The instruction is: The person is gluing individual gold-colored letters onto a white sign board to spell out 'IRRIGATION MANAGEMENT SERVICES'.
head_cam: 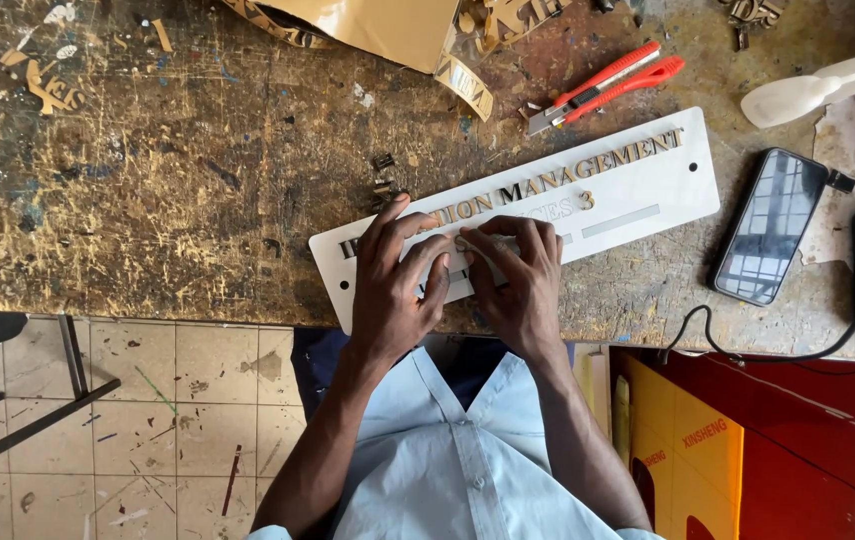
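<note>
- We press our left hand (395, 283), fingers flat, on the white sign plate (638, 190) at 12 o'clock, steadying it on the surface (148, 180)
- Our right hand (518, 285) pinches a small letter piece (470, 245) onto it
- Red cutter (608, 85) lies at 1 o'clock

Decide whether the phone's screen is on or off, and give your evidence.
Off. The phone lies face up on the bench; its glass is dark and shows only reflections.

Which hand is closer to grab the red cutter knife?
Probably the right hand. It lies on the white sign plate on the side toward the red cutter knife; the left hand is farther away and would have to cross over.
</note>
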